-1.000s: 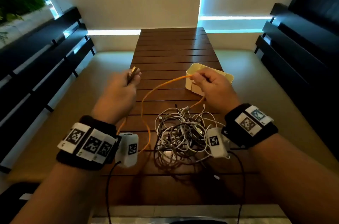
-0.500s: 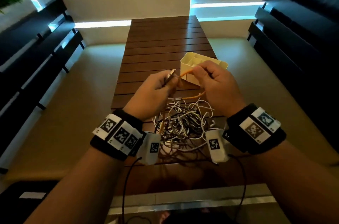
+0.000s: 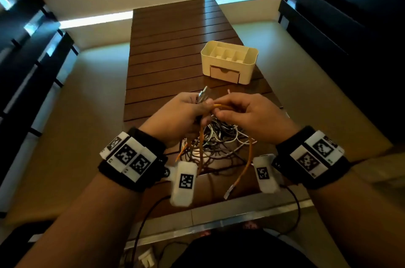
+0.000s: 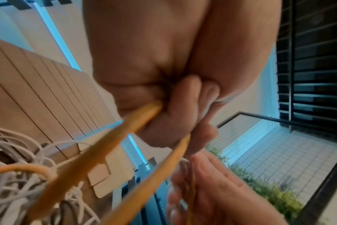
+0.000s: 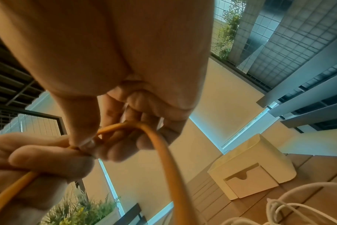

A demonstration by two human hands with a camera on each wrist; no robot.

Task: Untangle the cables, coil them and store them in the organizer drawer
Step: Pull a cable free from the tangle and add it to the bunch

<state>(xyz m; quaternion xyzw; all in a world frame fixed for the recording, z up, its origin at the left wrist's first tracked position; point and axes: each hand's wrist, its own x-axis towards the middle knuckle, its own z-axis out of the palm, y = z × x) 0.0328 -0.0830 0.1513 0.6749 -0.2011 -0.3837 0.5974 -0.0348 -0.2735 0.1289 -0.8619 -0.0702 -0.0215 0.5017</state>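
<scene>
One orange cable is pinched by both curled hands, the left hand and right hand, above one tangled pile at the table's near edge; one organizer stands toward its right edge.

table: slatted brown wood, matt | organizer: smooth cream plastic | orange cable: smooth sheath

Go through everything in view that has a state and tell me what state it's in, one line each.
orange cable: held in loops by both hands, one plug end hanging free.
left hand: grips the orange cable.
right hand: pinches the orange cable.
cable pile: tangled, on the table.
organizer: upright, top compartments look empty.
drawer: closed.
</scene>
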